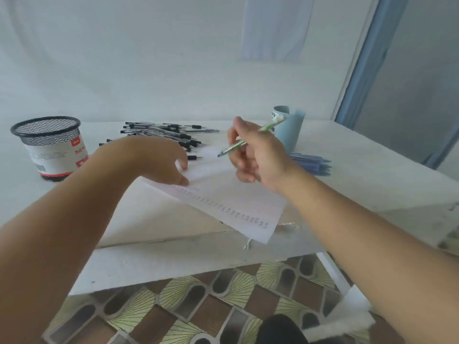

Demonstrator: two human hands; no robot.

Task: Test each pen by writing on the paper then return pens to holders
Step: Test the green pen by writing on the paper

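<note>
Above the paper (231,194) on the desk (360,170), the right hand (258,157) pinched a green pen (244,142), tip hovering clear. Left hand (164,157) lay flat, fingers relaxed, steadying the sheet. Best to lower the tip onto blank space beside the earlier marks and press lightly.

writing on paper (223,207) too blurred to read, mesh holder (51,147) label unreadable

One head-worn camera looks forward and down, close over the table (347,170).
</note>
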